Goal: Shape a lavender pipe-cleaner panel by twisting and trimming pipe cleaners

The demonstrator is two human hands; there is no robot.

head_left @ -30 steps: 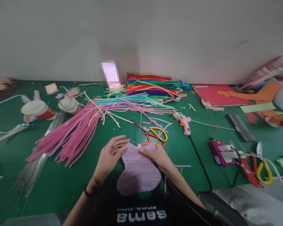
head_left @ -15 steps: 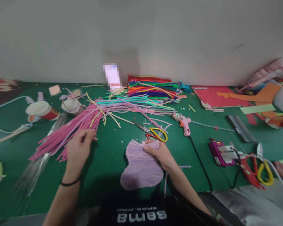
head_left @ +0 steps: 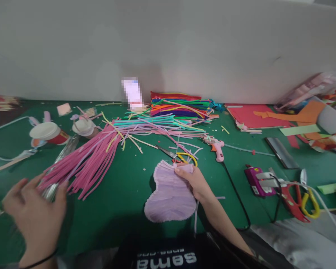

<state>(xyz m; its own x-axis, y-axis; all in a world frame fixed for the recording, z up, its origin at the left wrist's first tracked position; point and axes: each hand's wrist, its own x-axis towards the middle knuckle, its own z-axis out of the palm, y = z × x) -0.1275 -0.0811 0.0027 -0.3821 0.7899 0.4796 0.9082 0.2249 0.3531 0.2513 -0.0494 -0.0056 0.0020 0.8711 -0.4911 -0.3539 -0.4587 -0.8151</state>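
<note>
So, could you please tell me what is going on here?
A person's right hand pinches the top edge of a lilac fuzzy piece. The left hand is spread open at the near ends of some pink fuzzy strips; whether it touches them is unclear. Scissors lie just beyond the lilac piece, with a pink glue gun to their right.

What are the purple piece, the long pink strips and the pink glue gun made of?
Purple piece: probably fuzzy pipe cleaners, matte; ribbed rows and a bristly edge suggest it.
Pink strips: likely the same, by their soft, matte look.
Glue gun: apparently smooth plastic, by its even colour and moulded shape.
</note>
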